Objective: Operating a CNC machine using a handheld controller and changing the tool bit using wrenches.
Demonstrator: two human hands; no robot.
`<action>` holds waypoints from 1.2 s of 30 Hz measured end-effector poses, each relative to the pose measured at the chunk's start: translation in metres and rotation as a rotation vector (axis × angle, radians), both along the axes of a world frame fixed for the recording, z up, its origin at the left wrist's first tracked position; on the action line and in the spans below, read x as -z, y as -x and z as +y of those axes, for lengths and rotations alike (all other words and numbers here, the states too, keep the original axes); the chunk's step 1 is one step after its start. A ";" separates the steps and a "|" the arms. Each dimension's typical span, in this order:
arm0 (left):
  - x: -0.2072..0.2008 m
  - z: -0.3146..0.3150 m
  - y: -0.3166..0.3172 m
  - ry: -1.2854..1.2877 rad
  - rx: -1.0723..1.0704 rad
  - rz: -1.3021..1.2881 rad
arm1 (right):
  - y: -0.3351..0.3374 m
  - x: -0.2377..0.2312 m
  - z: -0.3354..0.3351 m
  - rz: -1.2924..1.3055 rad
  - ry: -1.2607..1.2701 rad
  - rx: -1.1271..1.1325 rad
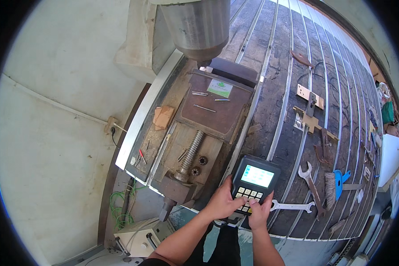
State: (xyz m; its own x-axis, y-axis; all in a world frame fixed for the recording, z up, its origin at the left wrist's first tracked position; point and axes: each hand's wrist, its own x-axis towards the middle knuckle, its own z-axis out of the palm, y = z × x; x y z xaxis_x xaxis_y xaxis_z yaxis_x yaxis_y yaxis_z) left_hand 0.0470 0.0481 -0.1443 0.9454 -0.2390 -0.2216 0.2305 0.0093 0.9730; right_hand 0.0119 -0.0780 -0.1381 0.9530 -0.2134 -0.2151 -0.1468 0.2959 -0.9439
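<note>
Both hands grip a black handheld controller [264,169] with a lit screen and rows of pale keys. My left hand [224,200] wraps its left side, the thumb lying on the lower keys. On the opposite side my right hand [260,213] holds the lower right corner, its thumb also over the keys. Beyond them a machine vise [217,104] with a long threaded screw [192,150] is on the slotted machine bed. Several thin cutting bits and a small green-and-white card [220,88] lie on the vise's flat top. A spindle [199,33] hangs above the vise's far end.
Right of the controller lie two wrenches [312,186], [292,206], a blue-handled brush [338,185] and a metal clamp [311,106] over a copper-coloured plate. Two round collets [199,165] sit by the screw. A grey-white box [144,239] with handles stands at lower left, beside green wire [117,208].
</note>
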 end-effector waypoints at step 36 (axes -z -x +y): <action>-0.009 -0.005 -0.002 -0.048 -0.111 0.011 | -0.002 0.000 0.000 0.015 0.001 0.002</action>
State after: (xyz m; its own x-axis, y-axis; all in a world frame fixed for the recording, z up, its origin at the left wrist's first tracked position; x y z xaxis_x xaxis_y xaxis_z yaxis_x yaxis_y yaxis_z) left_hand 0.0491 0.0432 -0.1349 0.9629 -0.1216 -0.2409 0.2414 -0.0106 0.9704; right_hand 0.0139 -0.0780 -0.1379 0.9494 -0.2153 -0.2286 -0.1600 0.2948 -0.9421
